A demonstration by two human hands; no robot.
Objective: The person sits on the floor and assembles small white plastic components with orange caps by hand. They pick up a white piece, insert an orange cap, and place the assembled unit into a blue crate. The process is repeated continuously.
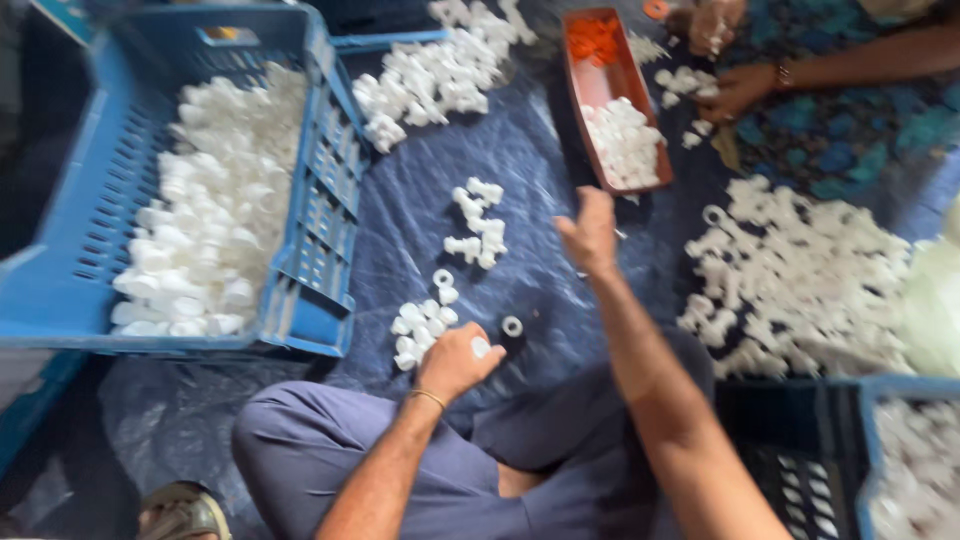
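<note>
My left hand [455, 362] is closed around a small white plastic fitting [481, 347], just above my knee and beside a black ring piece [512, 327]. A small heap of white fittings [422, 322] lies just left of that hand. My right hand [590, 232] is stretched forward over the blue sheet, fingers curled, just below the brown tray [590, 90]; the blur hides whether it holds anything. Another cluster of white fittings [478, 232] lies between the two hands.
A blue crate [320, 210] full of white fittings stands at left. More white fittings are piled at the top [440, 70] and at right [800, 275]. Another person's hands [730, 85] work at top right. A second crate [860, 420] sits at bottom right.
</note>
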